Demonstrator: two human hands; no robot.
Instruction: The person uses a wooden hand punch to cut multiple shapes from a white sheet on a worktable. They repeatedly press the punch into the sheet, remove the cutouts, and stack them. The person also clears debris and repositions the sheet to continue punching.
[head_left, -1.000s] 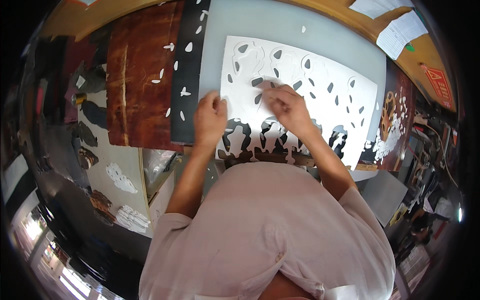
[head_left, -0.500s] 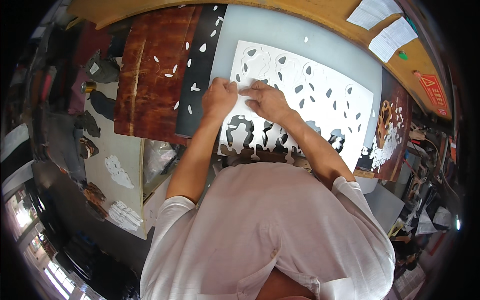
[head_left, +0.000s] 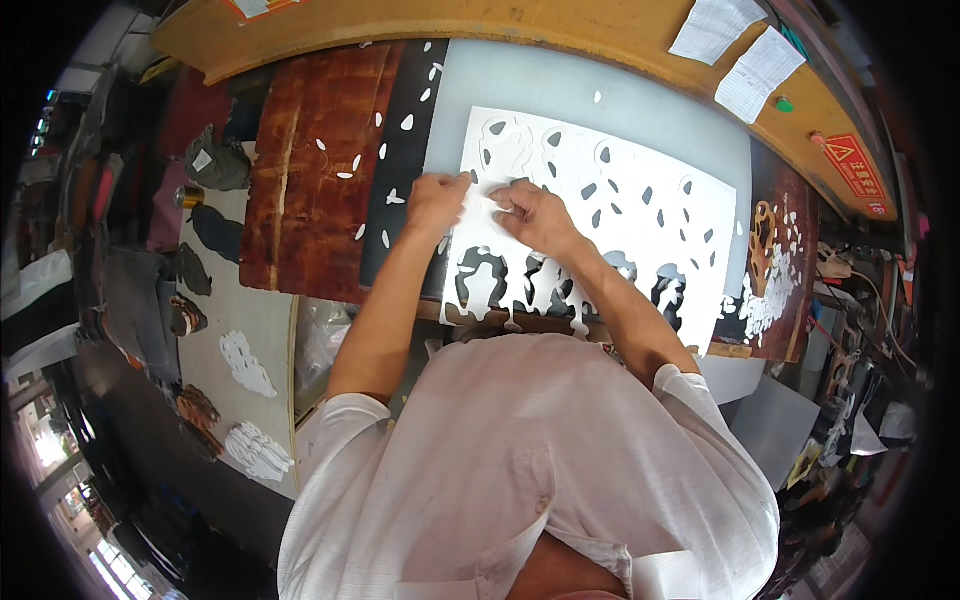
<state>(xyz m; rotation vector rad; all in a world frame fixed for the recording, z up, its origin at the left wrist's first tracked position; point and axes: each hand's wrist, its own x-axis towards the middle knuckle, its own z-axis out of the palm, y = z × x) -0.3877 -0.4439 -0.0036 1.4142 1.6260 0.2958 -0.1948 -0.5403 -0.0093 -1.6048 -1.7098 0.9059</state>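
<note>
Together, the left hand (head_left: 435, 200) and right hand (head_left: 535, 212) pinch a small white scrap (head_left: 482, 203) over the cut-out white sheet (head_left: 640, 215) near the gray mat's (head_left: 600, 95) left edge.

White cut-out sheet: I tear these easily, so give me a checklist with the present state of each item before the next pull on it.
1. Both hands on the sheet: ok. Left hand and right hand meet at the left part of the white paper sheet with cut-out shapes.
2. Sheet lying flat on the grey work mat: ok.
3. Near edge supported: not ok, the cut fringe overhangs the table edge.
4. Loose white paper offcuts off the sheet: ok, they lie to the left.
5. Grip on one small piece: cannot tell, fingers hide it.
</note>
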